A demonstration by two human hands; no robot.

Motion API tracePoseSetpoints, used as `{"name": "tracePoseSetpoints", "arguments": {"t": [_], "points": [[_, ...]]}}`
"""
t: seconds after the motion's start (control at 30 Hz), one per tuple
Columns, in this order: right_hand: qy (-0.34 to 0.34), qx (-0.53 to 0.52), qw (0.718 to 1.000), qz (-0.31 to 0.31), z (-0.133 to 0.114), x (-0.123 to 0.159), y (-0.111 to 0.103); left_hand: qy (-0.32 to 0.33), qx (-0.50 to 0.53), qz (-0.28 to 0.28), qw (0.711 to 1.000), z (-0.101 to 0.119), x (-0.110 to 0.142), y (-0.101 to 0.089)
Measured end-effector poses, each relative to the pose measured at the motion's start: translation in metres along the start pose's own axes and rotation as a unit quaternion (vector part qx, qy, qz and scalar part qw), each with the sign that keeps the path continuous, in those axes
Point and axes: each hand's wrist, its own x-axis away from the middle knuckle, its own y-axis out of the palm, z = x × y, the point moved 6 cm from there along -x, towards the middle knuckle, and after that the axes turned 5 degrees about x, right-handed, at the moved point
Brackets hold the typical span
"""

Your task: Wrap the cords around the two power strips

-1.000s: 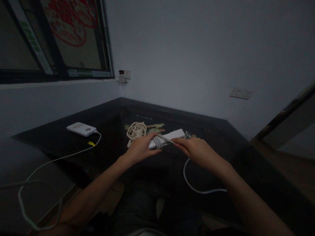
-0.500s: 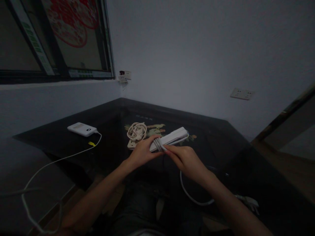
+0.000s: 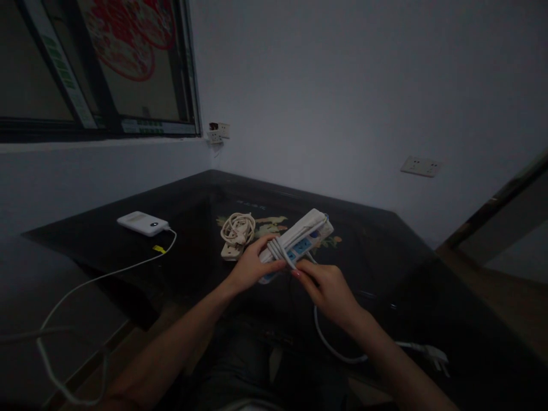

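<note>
While the left hand (image 3: 249, 267) grips the near end of a white power strip (image 3: 302, 227), its fingers are closed about the body and over the turns of pale cord (image 3: 278, 250) wrapped there. In the head view the strip lies aslant, its far end reaching up and to the right beyond those fingers, with blue socket faces turned toward the right hand (image 3: 333, 290). The right fingers are pinched narrow on the cord, just beside the strip's lower edge.

Below the right fingers a slack length of cord (image 3: 327, 343) curves over the desk (image 3: 368, 245), passes behind the forearm and seems to lead to a plug (image 3: 436, 355), well to their right. Just past the left fingers sits a beige socket block (image 3: 230, 252) with its own coiled cord (image 3: 238, 228); much farther left is a white device (image 3: 143, 223) with a thin cable.

The step in hand looks like winding the cord around the strip. Another turn would call for a firm left hold, light tension from the right fingers, and enough slack to bring the cord round without loosening the turns.
</note>
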Motion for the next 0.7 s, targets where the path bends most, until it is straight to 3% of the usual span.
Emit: {"name": "tracePoseSetpoints", "arguments": {"t": [0.13,0.27,0.5,0.6,0.7], "points": [[0.000,-0.034,0.999,0.001,0.003,-0.003,-0.005,-0.014,0.053,0.007,0.998,0.002,0.004,0.003],[0.019,-0.080,0.997,0.002,0.016,-0.007,-0.005,-0.053,0.174,0.011,0.983,0.003,0.010,0.008],[-0.011,-0.244,0.967,-0.071,0.032,-0.009,0.002,-0.148,0.354,-0.078,0.920,-0.005,0.018,0.022],[-0.017,-0.270,0.959,-0.087,0.041,-0.012,0.004,-0.192,0.385,-0.100,0.897,-0.012,0.021,0.026],[-0.023,-0.281,0.953,-0.113,0.052,-0.016,0.011,-0.208,0.382,-0.122,0.892,-0.015,0.023,0.031]]}}
